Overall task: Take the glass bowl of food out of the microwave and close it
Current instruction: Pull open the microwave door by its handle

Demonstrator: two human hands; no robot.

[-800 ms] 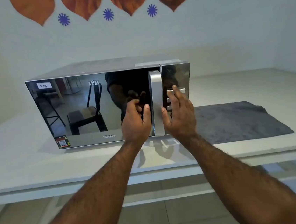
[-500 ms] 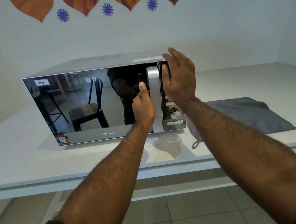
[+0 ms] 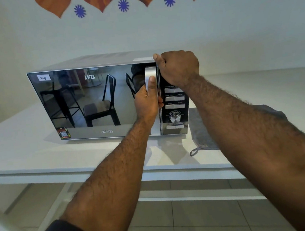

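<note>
A silver microwave (image 3: 97,102) with a mirrored door stands shut on the white table (image 3: 19,148). My left hand (image 3: 147,100) is wrapped around its vertical silver door handle (image 3: 150,72), thumb lying up along the front. My right hand (image 3: 177,66) rests curled over the top right front corner of the microwave, above the control panel (image 3: 175,111), pressing on the casing. The glass bowl of food is hidden behind the reflective door.
A grey cloth (image 3: 200,134) lies on the table just right of the microwave, mostly covered by my right forearm. The white wall stands close behind. The table's front edge runs below my arms, with tiled floor underneath.
My left hand has closed around the door handle. My right hand has risen from the control panel to the top right corner and curled over it. The view has moved closer.
</note>
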